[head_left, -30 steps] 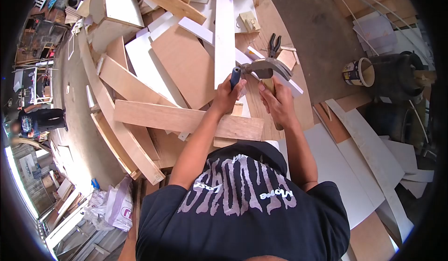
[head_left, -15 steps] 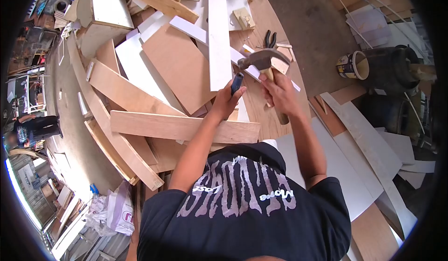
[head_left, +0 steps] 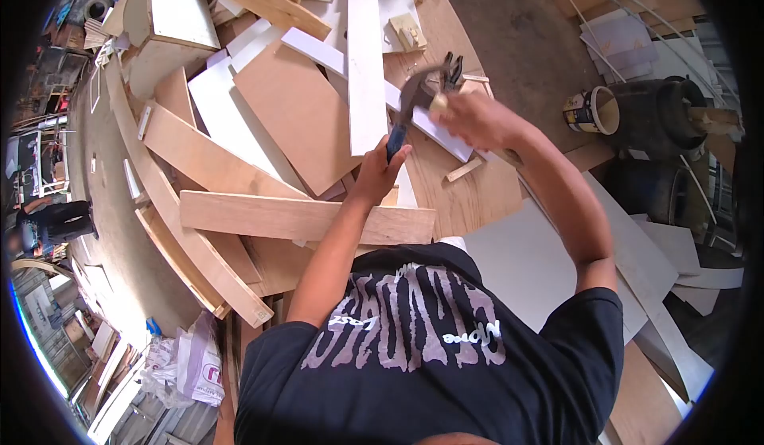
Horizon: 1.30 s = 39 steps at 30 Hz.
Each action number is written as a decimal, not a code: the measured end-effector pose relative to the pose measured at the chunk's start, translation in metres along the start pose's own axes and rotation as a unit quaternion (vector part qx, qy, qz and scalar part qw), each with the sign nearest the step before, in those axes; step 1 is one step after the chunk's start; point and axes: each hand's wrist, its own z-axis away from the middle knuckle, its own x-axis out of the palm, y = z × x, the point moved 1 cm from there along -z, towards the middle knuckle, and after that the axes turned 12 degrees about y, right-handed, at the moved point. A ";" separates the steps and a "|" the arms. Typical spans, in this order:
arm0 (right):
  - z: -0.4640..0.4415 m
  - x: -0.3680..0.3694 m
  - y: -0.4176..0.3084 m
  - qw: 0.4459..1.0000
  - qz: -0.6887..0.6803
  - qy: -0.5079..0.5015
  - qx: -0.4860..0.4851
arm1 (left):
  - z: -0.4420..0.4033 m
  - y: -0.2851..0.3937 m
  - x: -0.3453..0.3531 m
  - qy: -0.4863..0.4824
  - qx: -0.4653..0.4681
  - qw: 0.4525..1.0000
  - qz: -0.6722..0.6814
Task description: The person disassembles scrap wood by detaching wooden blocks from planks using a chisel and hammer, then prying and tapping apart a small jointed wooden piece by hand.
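My left hand [head_left: 376, 174] is wrapped round a blue-handled tool [head_left: 396, 139], its handle end pointing up and away from me. The lower end of that tool is hidden by the hand. My right hand [head_left: 476, 119] grips a claw hammer [head_left: 415, 93], slightly smeared by motion. The hammer's head is at the top of the blue handle; whether they touch I cannot tell. Just beyond the right hand lie dark-handled pliers [head_left: 452, 71]. A plywood board [head_left: 306, 217] lies across the bench below my left hand, and a small wood strip [head_left: 465, 169] lies below the right.
Long white boards [head_left: 366, 63] and a brown panel [head_left: 293, 115] are heaped on the wooden bench [head_left: 485, 194]. A box-like piece [head_left: 179, 15] stands at the far left. A bucket [head_left: 590, 111] and black drum [head_left: 656, 115] stand right. Another person [head_left: 52, 226] is at far left.
My right hand has turned and moved slightly up, its elbow swinging out to the right. The hammer head has swung round and down to the blue handle. My left hand keeps its grip.
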 end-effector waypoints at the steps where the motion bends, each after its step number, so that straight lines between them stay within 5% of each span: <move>1: 0.000 -0.001 0.000 1.000 0.000 0.001 0.000 | 0.001 -0.002 0.000 0.000 0.014 1.000 -0.010; 5: 0.012 -0.001 -0.005 0.989 -0.143 0.017 0.019 | -0.001 0.003 -0.003 -0.018 -0.030 0.999 -0.018; 9: 0.009 0.007 0.000 0.968 -0.209 0.136 0.010 | 0.001 -0.003 0.001 0.010 0.007 1.000 -0.013; 13: 0.007 0.016 0.005 0.997 0.012 0.055 -0.053 | 0.000 -0.006 -0.001 -0.023 0.023 0.999 -0.034; 15: 0.015 0.008 -0.001 0.985 -0.155 0.066 0.033 | 0.002 -0.011 -0.001 -0.013 0.006 1.000 -0.020; 18: 0.013 -0.007 0.003 0.957 -0.260 0.124 0.017 | 0.003 -0.019 0.002 -0.009 -0.036 0.999 -0.004; 21: 0.014 -0.021 -0.004 0.951 -0.258 0.168 -0.025 | 0.001 -0.017 0.004 0.016 0.030 0.999 0.005; 25: 0.000 0.010 0.003 0.907 -0.375 0.192 0.021 | 0.002 -0.007 0.000 -0.006 0.000 1.000 -0.021; 27: 0.000 0.020 0.016 0.914 -0.386 0.122 -0.036 | 0.005 0.002 -0.001 -0.031 -0.002 0.999 -0.012; 29: 0.003 0.016 -0.005 0.999 -0.002 0.021 0.026 | 0.005 -0.002 0.002 -0.021 0.032 0.999 -0.008; 34: 0.001 0.003 0.013 0.916 -0.377 0.125 0.057 | 0.005 -0.003 0.001 -0.012 0.003 1.000 -0.004; 39: 0.010 0.004 0.007 0.886 -0.427 0.181 0.028 | 0.003 -0.019 0.006 0.013 0.024 1.000 -0.008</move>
